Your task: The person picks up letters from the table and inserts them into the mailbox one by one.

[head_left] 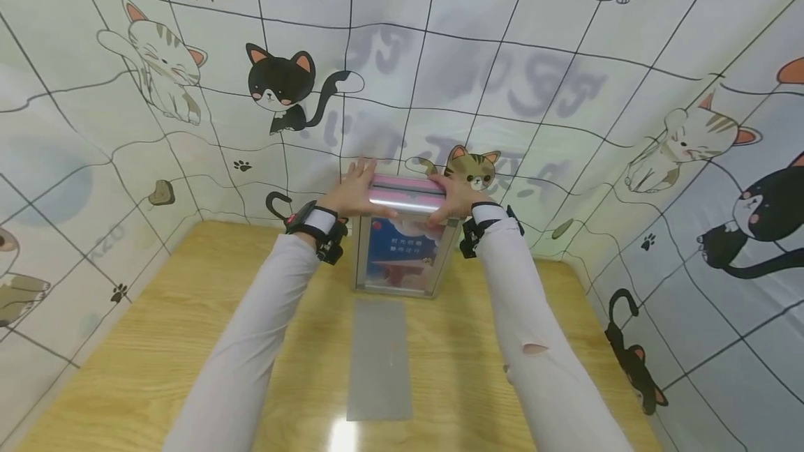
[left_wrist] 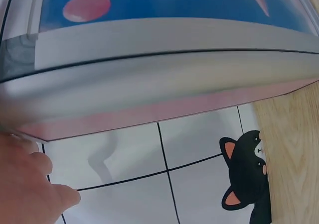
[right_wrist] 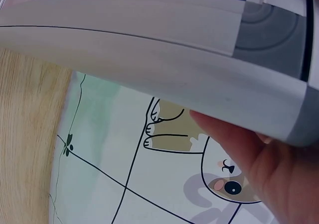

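A silver-framed case (head_left: pixel 402 250) with pink panels and a blue printed picture on its front stands upright on the wooden table, close to the wall. My left hand (head_left: pixel 353 192) holds its upper left corner, the thumb along the front edge and the other fingers spread at the side and top. At the upper right corner, my right hand (head_left: pixel 458 199) grips the case with its thumb in front. The left wrist view shows part of the left hand (left_wrist: pixel 35 184) beside the pale frame edge. The right hand (right_wrist: pixel 264 169) touches the frame near a grey corner piece in the right wrist view.
A flat grey rectangular strip (head_left: pixel 379 361) lies on the wooden table (head_left: pixel 157 340) in front of the case. Walls covered in a cat-patterned grid sheet (head_left: pixel 402 75) enclose the table at the back and both sides.
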### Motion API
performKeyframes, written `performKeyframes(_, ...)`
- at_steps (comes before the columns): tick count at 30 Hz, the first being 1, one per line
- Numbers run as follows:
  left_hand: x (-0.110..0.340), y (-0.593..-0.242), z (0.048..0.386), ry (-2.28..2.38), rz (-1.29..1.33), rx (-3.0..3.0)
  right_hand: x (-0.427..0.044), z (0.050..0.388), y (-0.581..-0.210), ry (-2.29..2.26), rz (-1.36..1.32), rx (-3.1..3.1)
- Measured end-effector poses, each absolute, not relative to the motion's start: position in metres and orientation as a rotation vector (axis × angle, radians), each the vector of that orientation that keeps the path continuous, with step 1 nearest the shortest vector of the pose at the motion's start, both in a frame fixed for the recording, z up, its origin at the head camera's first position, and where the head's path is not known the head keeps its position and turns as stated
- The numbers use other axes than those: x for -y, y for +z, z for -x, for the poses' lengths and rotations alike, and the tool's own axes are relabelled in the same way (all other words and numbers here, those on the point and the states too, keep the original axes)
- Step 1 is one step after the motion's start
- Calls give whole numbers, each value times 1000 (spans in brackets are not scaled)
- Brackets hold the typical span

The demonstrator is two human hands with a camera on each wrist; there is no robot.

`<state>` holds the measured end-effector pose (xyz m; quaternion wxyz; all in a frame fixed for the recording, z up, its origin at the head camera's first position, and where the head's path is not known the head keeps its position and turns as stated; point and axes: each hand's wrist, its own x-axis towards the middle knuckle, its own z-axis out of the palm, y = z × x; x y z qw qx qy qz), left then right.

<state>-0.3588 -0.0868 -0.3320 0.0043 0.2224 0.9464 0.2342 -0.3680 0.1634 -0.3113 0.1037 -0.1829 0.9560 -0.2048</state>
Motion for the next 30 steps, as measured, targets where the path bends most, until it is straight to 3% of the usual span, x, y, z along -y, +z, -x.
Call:
performKeyframes(14,139,-391,334,895,-662,-2891,-162,365,-310,-575,541,-2842)
performKeyframes(30,143,-447,302,933,-607,-2844,-161,360,-308,-594,537,-2833)
